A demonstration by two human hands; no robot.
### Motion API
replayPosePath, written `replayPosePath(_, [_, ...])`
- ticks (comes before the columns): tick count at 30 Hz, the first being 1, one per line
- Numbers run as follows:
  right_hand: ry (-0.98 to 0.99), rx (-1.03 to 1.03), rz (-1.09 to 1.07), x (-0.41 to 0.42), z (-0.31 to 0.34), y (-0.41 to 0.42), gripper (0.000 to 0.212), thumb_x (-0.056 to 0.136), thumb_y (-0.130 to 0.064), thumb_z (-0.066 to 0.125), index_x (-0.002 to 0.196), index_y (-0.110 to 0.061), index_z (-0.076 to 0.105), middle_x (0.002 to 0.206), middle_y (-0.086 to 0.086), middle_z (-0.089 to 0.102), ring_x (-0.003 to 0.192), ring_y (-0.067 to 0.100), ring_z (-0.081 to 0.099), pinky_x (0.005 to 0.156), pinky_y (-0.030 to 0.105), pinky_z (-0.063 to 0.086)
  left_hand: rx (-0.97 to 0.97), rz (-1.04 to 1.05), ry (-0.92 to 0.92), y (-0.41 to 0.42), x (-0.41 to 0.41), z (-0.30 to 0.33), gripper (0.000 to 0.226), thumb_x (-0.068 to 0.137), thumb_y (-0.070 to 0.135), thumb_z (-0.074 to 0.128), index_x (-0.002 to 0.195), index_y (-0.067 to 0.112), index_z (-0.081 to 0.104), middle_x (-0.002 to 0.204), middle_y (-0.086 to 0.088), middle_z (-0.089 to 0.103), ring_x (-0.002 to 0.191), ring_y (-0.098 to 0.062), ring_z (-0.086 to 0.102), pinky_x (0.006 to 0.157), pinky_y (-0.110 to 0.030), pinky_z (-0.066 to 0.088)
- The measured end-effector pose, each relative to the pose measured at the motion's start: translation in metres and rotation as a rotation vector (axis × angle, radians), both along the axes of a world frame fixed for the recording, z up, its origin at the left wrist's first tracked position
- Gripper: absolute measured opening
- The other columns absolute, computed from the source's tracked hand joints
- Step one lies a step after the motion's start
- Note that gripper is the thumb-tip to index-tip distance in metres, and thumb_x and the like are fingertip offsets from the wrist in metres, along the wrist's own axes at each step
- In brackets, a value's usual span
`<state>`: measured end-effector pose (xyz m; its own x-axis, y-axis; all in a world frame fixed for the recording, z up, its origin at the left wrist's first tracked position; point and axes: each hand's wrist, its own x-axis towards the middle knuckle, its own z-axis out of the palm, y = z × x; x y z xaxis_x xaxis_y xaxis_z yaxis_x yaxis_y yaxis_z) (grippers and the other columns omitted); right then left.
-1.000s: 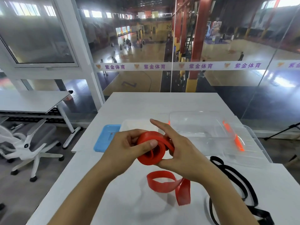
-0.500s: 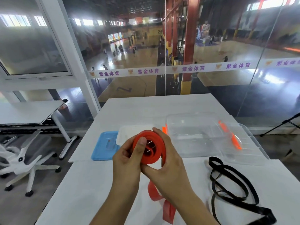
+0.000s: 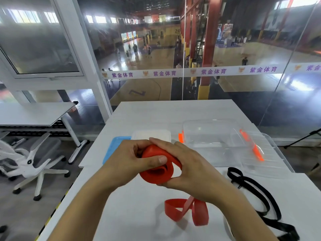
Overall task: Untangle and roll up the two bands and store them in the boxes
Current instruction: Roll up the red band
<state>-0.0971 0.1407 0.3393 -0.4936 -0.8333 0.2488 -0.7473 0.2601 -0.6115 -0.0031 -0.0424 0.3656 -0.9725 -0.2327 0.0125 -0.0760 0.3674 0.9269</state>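
Since there's only the head view to go on, here's what it shows: both hands are up over the middle of the white table (image 3: 156,115), wrapped round a half-made coil of the red band (image 3: 157,168). Left hand (image 3: 128,159) has its thumb clamped across the face of the coil with the fingers curled behind, right hand (image 3: 189,167) cups the other side and pinches it from below, so both are grasping the band, nothing let go. The loose tail of it hangs down under the right wrist and flops onto the table near the person in a couple of twisted loops. Looks like flat thin rubber to me, light, floppy and stretchy, so I'd guess the coil wants to spring open if the thumb lets up; best hold is across the flat faces, feeding the tail with the other hand. The black band (image 3: 257,193) lies untouched on the near right, still in a tangle, narrower and probably just as limp. The clear box (image 3: 213,136) sits further back on the right, with a white box (image 3: 151,134) and a blue lid (image 3: 111,150) to its left.
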Motion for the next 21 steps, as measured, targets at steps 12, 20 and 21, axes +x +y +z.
replayPosePath(12, [-0.21,-0.245,-0.029,-0.002,0.014,-0.001,0.086,0.081,-0.026,0.087,0.146,-0.054,0.037,0.124,-0.027,0.057,0.096,-0.003,0.062,0.08,0.015,0.051,0.23,0.344,0.393,0.027,-0.011,-0.008,0.059,0.062,0.057,0.081,0.108,0.021,0.075,0.097,0.0,0.079,0.097,-0.024,0.075,0.075,-0.03,0.061])
replayPosePath(20, [-0.346,-0.422,-0.168,0.019,-0.02,-0.013,0.093,0.078,-0.025,0.089,0.148,-0.054,0.035,0.125,-0.034,0.059,0.107,-0.005,0.061,0.1,0.025,0.051,0.422,0.538,0.48,0.038,-0.019,-0.013,0.057,0.065,0.062,0.075,0.104,0.02,0.077,0.097,-0.003,0.081,0.097,-0.024,0.076,0.085,-0.038,0.059])
replayPosePath(21, [-0.354,-0.46,-0.179,0.024,-0.024,-0.015,0.097,0.078,-0.022,0.088,0.15,-0.055,0.033,0.132,-0.034,0.057,0.116,-0.007,0.059,0.106,0.025,0.048,0.446,0.561,0.492,0.043,-0.02,-0.013,0.057,0.065,0.063,0.069,0.102,0.02,0.078,0.096,-0.003,0.081,0.094,-0.021,0.076,0.083,-0.034,0.058])
